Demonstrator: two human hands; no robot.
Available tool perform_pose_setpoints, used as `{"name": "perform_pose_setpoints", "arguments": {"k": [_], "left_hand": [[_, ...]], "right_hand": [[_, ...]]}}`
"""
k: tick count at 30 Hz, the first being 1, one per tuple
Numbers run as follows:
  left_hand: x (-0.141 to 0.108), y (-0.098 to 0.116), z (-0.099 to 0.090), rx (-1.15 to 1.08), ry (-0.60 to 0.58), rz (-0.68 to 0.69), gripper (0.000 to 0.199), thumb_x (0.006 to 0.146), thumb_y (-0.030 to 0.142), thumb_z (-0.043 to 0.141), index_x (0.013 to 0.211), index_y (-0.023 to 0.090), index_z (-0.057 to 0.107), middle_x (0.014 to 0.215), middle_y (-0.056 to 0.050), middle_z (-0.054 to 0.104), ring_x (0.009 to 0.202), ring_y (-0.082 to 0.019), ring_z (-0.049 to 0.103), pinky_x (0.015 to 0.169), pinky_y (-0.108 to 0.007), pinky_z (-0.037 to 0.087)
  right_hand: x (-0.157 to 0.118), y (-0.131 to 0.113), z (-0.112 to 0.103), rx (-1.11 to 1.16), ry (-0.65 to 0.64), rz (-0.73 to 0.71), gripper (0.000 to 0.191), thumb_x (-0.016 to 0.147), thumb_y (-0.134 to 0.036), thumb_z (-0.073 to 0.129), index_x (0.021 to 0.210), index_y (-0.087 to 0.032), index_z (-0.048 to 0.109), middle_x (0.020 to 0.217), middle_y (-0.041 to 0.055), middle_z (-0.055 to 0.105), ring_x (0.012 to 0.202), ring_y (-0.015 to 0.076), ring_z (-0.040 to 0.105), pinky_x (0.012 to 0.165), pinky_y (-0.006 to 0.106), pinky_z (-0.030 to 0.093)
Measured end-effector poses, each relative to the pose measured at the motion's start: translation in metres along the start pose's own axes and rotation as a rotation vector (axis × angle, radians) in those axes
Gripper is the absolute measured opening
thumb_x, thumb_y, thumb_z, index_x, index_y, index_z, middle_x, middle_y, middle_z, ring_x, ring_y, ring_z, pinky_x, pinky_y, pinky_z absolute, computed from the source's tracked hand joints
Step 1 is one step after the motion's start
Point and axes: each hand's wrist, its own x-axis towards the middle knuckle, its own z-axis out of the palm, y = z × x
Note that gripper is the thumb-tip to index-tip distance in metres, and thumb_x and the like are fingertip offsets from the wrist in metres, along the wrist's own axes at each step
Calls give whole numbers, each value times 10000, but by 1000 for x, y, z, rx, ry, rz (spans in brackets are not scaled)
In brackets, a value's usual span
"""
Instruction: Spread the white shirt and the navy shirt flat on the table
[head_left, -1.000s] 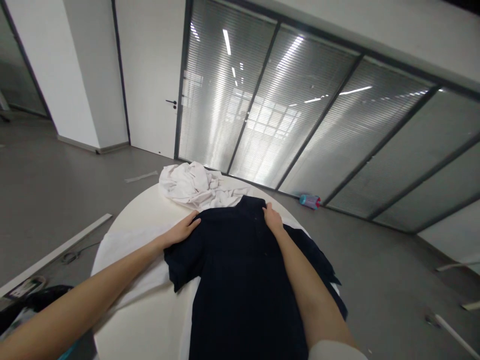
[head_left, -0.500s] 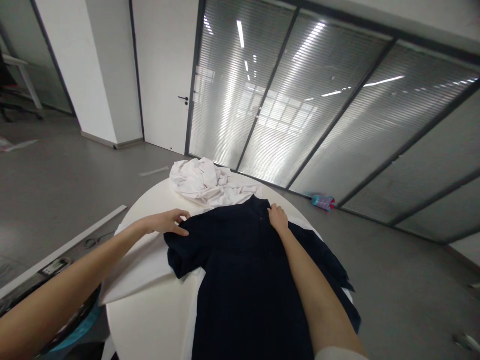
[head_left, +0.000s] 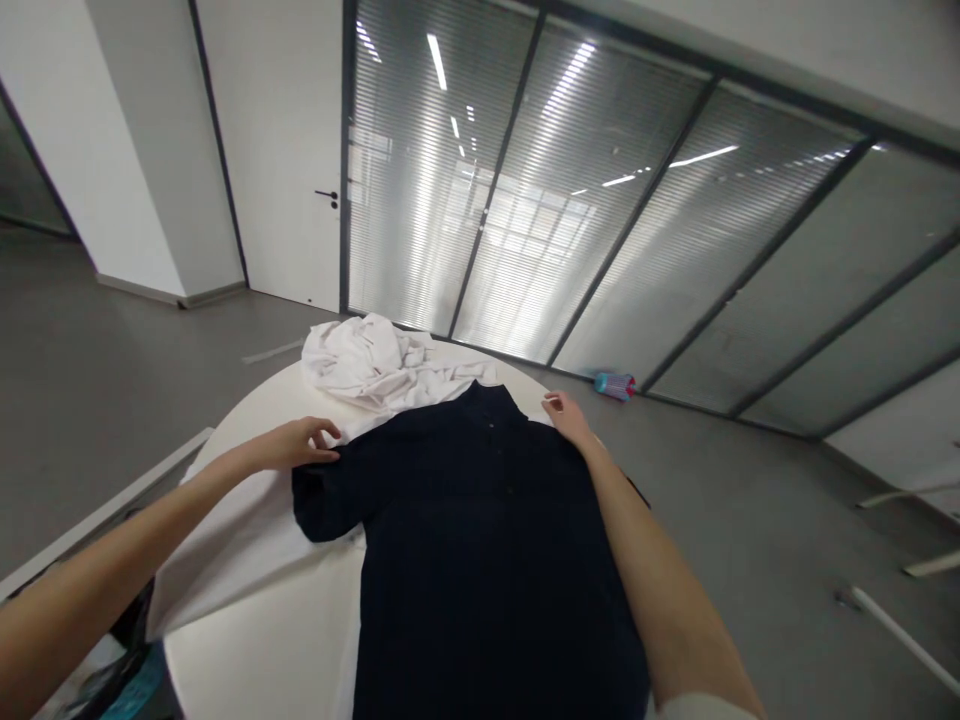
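The shirt point(head_left: 487, 560) is a very dark navy, nearly black, and plain as far as I can make out. Behind it, the crumpled cloth point(head_left: 367, 368) is white, with faint grey in its folds. Another white cloth point(head_left: 240, 525) lies partly under the shirt, on an off-white table point(head_left: 259, 640). The floor point(head_left: 97, 400) is flat grey. Over at the glass, the blinds point(head_left: 630, 220) make fine grey-and-white stripes between dark frames, and the tube point(head_left: 615, 386) on the floor is turquoise with a pinkish-red end.
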Motion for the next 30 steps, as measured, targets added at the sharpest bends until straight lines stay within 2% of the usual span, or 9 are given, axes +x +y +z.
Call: {"name": "perform_pose_setpoints", "arguments": {"k": [3,6,9,14,19,23,25,28,30], "left_hand": [[10,23,-3,112,128,14,576,662,667,626,1003,211,711,961,-76,740,850,-258,683,731,-306,507],[37,66,9,144,172,153,510,745,615,574,1009,203,720,982,-75,739,884,-256,680,750,-305,504],[77,117,35,151,85,253,430,798,524,563,1013,189,725,961,-64,743,879,-237,679,780,-288,506],[128,176,84,311,109,180,453,859,430,583,1236,189,650,1136,-107,700,1042,-266,651,889,-313,485],[138,171,118,406,300,157,529,917,386,539,1424,241,506,1323,-201,535,1212,-396,518,966,-504,408],[136,148,142,495,473,319,459,970,350,451,1414,268,536,1330,-177,502,1193,-369,495,976,-488,377],[136,141,150,506,516,357,448,983,344,416,1402,267,553,1314,-168,515,1165,-360,503,957,-481,382],[138,137,154,532,563,352,442,978,340,424,1388,267,571,1294,-155,539,1127,-355,519,921,-476,398],[139,138,153,550,575,348,439,973,334,433,1382,270,580,1282,-151,554,1111,-354,526,898,-474,410]], "right_hand": [[-31,63,-51,125,-57,132,228,907,-285,552,1049,-143,660,878,91,714,789,181,662,740,272,499],[-79,120,-80,203,-152,385,177,842,-316,635,827,-149,694,677,57,669,628,160,609,625,255,482],[-126,148,-81,224,-207,526,297,842,-424,636,723,-155,679,577,30,614,511,137,555,542,257,473],[-163,152,-63,301,-174,625,355,845,-501,644,795,-152,688,547,3,569,512,137,564,541,265,506],[-148,151,-70,216,-6,591,214,855,-353,626,779,-155,656,720,65,659,733,207,660,651,291,531],[-131,145,-72,82,239,503,279,931,-355,513,1114,-167,608,1166,147,657,1117,267,613,886,354,501],[-128,139,-63,-34,214,521,314,944,-358,497,1192,-185,581,1222,155,637,1143,287,603,913,396,486],[-127,130,-50,-146,32,644,288,904,-278,531,1148,-161,630,1091,168,673,1034,309,650,868,425,497],[-126,122,-48,-172,26,694,369,868,-193,518,1218,-128,616,1148,206,644,1084,335,630,898,460,484]]}}
